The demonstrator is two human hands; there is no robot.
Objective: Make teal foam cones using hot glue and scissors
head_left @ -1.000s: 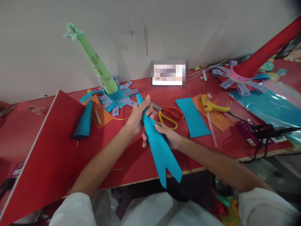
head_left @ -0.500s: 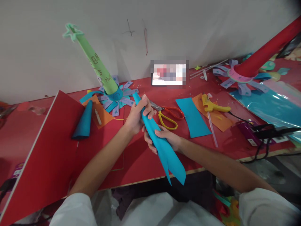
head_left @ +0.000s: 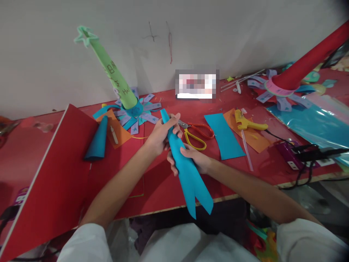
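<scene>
So the bright-blue curled paper with the notched wide end (head_left: 188,176) was just left of the metal scissors with red and yellow handles (head_left: 185,126). The left hand (head_left: 161,136) had its fingers wrapped around the narrow end, the right hand (head_left: 199,159) gripped the middle. Right of the scissors on the red counter (head_left: 162,191): flat blue paper (head_left: 225,137), then a yellow plastic glue gun (head_left: 249,124). A blue paper cone (head_left: 97,143) sat well left.
</scene>
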